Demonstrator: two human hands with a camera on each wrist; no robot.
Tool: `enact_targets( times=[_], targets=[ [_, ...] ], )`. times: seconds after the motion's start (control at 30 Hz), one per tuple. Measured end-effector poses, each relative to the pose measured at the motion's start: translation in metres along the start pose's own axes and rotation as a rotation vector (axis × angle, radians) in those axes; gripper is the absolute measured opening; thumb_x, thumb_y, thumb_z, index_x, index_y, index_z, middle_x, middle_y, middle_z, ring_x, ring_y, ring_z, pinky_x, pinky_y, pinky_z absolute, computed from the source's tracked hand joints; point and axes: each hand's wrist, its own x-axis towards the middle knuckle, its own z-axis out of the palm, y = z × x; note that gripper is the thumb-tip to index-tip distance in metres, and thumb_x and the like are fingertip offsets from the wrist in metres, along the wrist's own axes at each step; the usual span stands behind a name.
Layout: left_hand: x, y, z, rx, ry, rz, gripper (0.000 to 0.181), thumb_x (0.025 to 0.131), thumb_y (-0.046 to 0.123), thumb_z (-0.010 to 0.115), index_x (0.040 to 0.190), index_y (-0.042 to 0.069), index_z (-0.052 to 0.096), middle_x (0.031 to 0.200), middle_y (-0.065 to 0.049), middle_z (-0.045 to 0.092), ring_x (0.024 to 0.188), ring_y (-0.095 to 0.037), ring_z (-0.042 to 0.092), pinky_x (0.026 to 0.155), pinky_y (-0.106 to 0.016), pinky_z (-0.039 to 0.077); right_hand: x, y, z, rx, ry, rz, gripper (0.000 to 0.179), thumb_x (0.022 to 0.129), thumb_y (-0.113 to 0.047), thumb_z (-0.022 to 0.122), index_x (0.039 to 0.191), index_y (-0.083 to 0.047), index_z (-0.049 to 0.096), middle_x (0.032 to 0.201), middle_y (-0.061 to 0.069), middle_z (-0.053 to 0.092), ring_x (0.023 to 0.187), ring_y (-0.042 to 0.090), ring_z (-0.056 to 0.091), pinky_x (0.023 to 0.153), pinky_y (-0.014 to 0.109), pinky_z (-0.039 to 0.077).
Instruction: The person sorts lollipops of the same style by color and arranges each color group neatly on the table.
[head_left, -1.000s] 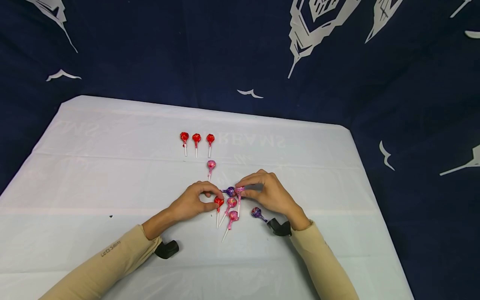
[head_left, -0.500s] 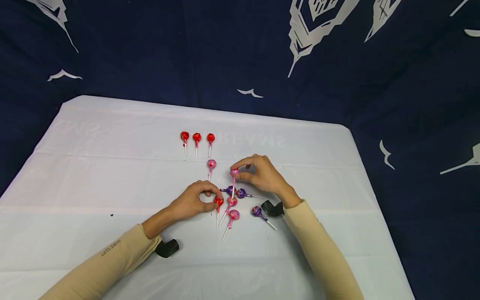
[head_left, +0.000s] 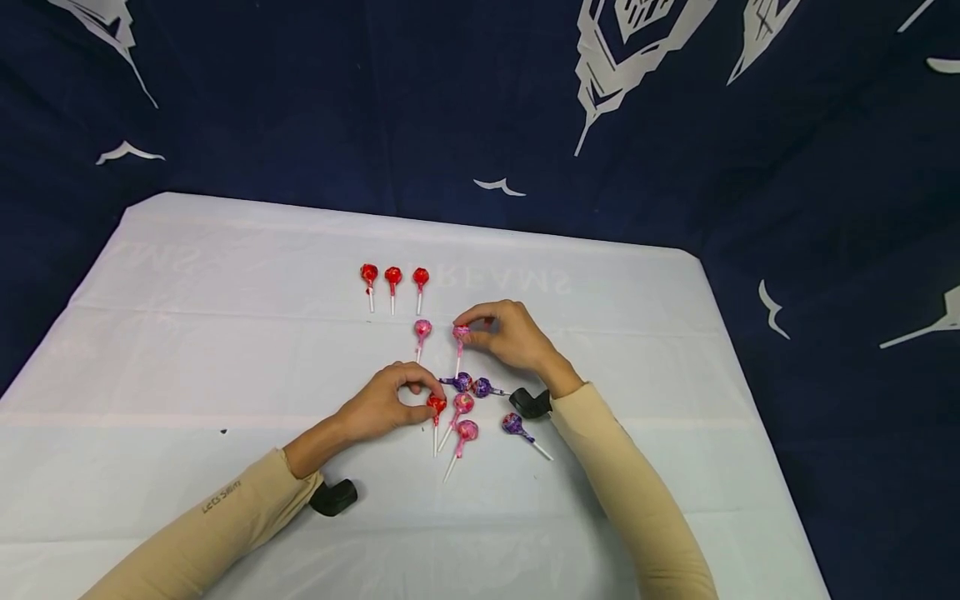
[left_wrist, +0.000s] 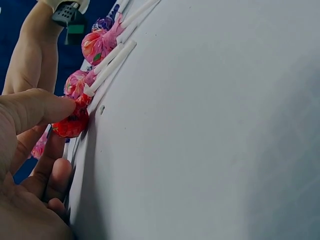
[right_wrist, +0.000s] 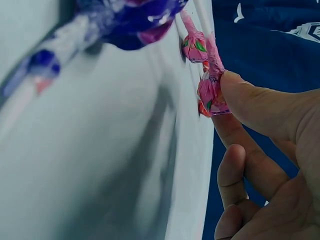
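My left hand (head_left: 386, 406) pinches the head of a red lollipop (head_left: 437, 403) between thumb and finger, its white stick pointing toward me. That red lollipop (left_wrist: 71, 125) also shows in the left wrist view. Farther up the table, my right hand (head_left: 512, 337) pinches a pink lollipop (head_left: 460, 332) by its head, stick hanging toward me; thumb and finger grip this pink lollipop (right_wrist: 212, 94) in the right wrist view. Just left of it lies another pink lollipop (head_left: 423, 328). Beside the left fingers are two more pink lollipops, one nearer the hand (head_left: 463, 403), one lower (head_left: 467, 430).
Three red lollipops (head_left: 393, 276) lie in a row toward the back of the white-covered table (head_left: 225, 350). Two purple lollipops (head_left: 483, 387) lie head to head between my hands; a third purple lollipop (head_left: 513, 423) is nearer me. Behind the table hangs a dark blue patterned cloth (head_left: 300, 100).
My right hand has carried the pink lollipop up and left from the purple ones to beside the single pink lollipop. My left hand keeps its place on the red lollipop.
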Motion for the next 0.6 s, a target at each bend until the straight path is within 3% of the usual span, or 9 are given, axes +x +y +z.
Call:
enact_targets(
  times=[0.23, 0.6],
  targets=[
    [-0.001, -0.001, 0.000, -0.008, 0.001, 0.005, 0.019, 0.083, 0.004, 0.077, 0.099, 0.014, 0.075, 0.099, 0.000, 0.067, 0.096, -0.021, 0.050, 0.089, -0.034, 0.038, 0.006, -0.001, 0.003, -0.018, -0.001, 0.013, 0.018, 0.089, -0.017, 0.077, 0.107, -0.016, 0.078, 0.108, 0.000, 0.074, 0.097, 0.024, 0.061, 0.086, 0.038, 0.047],
    [-0.001, -0.001, 0.000, -0.011, 0.002, 0.001, 0.019, 0.083, 0.004, 0.078, 0.099, 0.014, 0.074, 0.099, 0.000, 0.066, 0.096, -0.020, 0.049, 0.088, -0.033, 0.038, 0.012, -0.006, 0.010, -0.055, -0.003, 0.066, 0.016, 0.091, -0.018, 0.075, 0.106, -0.019, 0.078, 0.113, 0.001, 0.073, 0.092, 0.018, 0.057, 0.082, 0.035, 0.045]
  ],
)
